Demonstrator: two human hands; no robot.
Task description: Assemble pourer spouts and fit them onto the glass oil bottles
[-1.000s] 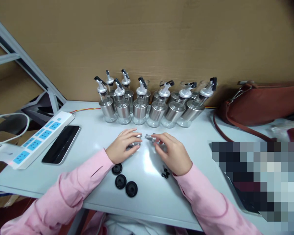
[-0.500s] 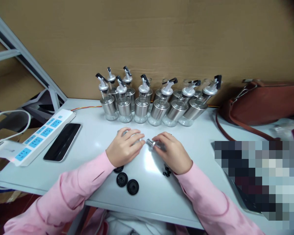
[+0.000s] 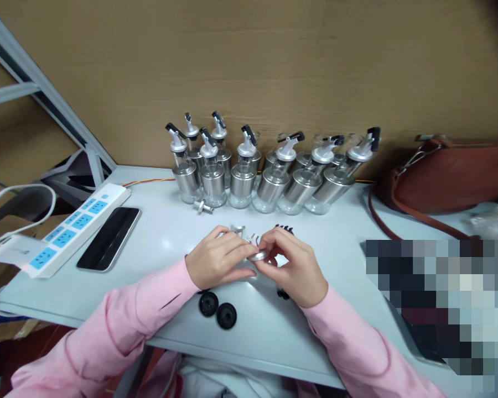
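Note:
A silver pour spout (image 3: 257,256) with a round flange is held low over the table between my two hands. My right hand (image 3: 294,266) pinches it between thumb and fingertips. The fingers of my left hand (image 3: 218,257) close on its left side, covering part of it. Other silver spout pieces (image 3: 238,228) lie just behind my left fingers, and one more silver piece (image 3: 203,207) rests near the bottles. Small black pieces (image 3: 283,228) lie behind my right hand, with more black pieces (image 3: 283,293) partly hidden under it. Black round discs (image 3: 226,315) sit near the front edge.
Several glass-and-steel bottles (image 3: 243,179) with spouts stand along the cardboard wall (image 3: 249,66). To the left are a power strip (image 3: 83,224) and a phone (image 3: 109,239). A brown bag (image 3: 452,174) sits at the right, behind a blurred-out area.
My hands have come together on the spout, which is now turned with its flange showing. Silver pieces and black pieces beyond my hands have come into view. The scene has shifted slightly right.

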